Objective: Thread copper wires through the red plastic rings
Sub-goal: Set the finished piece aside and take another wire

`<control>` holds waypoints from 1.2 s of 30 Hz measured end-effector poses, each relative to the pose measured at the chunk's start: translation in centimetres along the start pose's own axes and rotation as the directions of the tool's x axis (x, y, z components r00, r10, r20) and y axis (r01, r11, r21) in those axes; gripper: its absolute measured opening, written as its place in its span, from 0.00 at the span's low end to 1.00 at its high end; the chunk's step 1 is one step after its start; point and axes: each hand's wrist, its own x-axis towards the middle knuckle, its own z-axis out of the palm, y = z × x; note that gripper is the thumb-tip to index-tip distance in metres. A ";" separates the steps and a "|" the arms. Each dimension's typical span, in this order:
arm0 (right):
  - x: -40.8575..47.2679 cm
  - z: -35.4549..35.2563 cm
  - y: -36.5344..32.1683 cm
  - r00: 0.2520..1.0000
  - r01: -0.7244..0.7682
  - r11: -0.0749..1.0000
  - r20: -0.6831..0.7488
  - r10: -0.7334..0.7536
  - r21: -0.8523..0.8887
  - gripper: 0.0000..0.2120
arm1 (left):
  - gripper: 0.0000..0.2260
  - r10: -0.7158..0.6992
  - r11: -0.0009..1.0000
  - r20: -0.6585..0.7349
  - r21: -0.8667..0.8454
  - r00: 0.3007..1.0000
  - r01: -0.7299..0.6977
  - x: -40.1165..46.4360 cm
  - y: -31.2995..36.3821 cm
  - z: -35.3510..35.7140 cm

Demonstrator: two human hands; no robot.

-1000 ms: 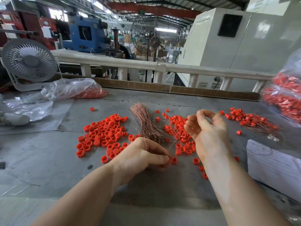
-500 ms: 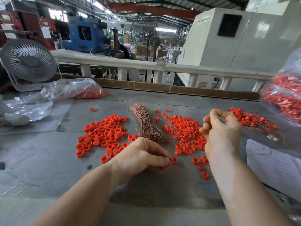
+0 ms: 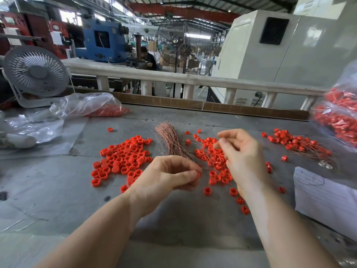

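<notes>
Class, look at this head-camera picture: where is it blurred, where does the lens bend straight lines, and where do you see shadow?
Head view: the right hand is smeared by motion blur, while the left hand is sharp; the white railing bows from wide-angle distortion; the bag of red rings at the right edge is soft; a soft shadow lies on the table under the forearms.

We see a grey counter carrying loose red rings left of a bundle of copper wires, and more rings threaded on wires at the right. A small fan, clear bags and a lined paper sheet also lie there.
</notes>
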 end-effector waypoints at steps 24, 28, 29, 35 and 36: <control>-1.5 1.9 -1.7 0.948 0.189 0.981 0.267 -0.174 -0.032 0.08 | 0.05 0.120 0.980 -0.243 -0.125 0.963 -0.153 0.8 -0.3 -0.6; -1.6 2.0 -1.6 0.937 0.212 0.976 0.296 -0.187 -0.053 0.08 | 0.03 0.130 0.984 -0.247 -0.090 0.960 -0.156 0.7 -0.3 -0.6; -1.6 2.0 -1.6 0.935 0.216 0.975 0.300 -0.190 -0.056 0.07 | 0.03 0.130 0.984 -0.248 -0.084 0.960 -0.155 0.8 -0.3 -0.6; -1.7 1.9 -1.7 0.930 0.217 0.974 0.317 -0.189 -0.057 0.08 | 0.09 0.129 0.986 -0.259 -0.067 0.957 -0.151 0.8 -0.3 -0.6; -1.7 1.9 -1.7 0.931 0.217 0.974 0.314 -0.188 -0.060 0.07 | 0.09 0.127 0.987 -0.264 -0.065 0.956 -0.150 0.8 -0.3 -0.6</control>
